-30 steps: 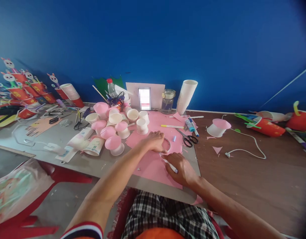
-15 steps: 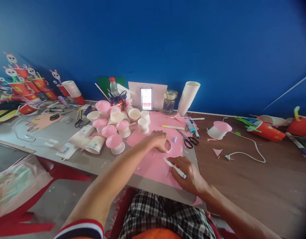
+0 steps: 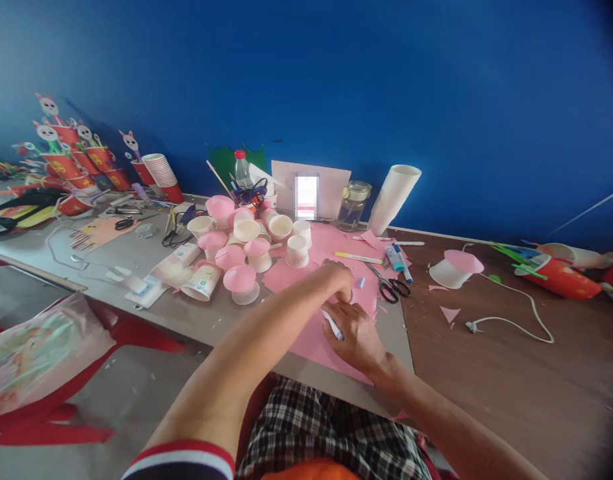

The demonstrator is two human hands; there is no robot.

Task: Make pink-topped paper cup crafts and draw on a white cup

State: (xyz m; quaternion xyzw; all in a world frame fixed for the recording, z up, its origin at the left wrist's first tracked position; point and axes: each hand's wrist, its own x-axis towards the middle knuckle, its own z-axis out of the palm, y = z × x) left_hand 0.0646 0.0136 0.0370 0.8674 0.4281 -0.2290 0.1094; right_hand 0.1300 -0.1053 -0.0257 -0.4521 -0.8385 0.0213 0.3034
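Note:
A sheet of pink paper (image 3: 314,340) lies on the table in front of me. My left hand (image 3: 339,277) bends down over it, fingers curled onto a small round object pressed against the sheet; the hands hide most of that object. Close beside it, my right hand (image 3: 354,330) grips a white marker pen (image 3: 334,325), its tip low at the left fingers. The marker's pale blue cap (image 3: 361,283) rests on the paper just to the right. Black-handled scissors (image 3: 394,290) and a yellow pen (image 3: 358,258) lie beyond.
Several white paper cups with pink paper cones (image 3: 240,277) crowd the left. A phone (image 3: 306,197) leans on a board at the back, beside a glass jar (image 3: 354,205) and a cup stack (image 3: 394,197). A white cable (image 3: 516,320) crosses the brown tabletop.
My right hand has moved left and up with the marker, right against my left hand. The left hand still presses the round object. The view has shifted slightly.

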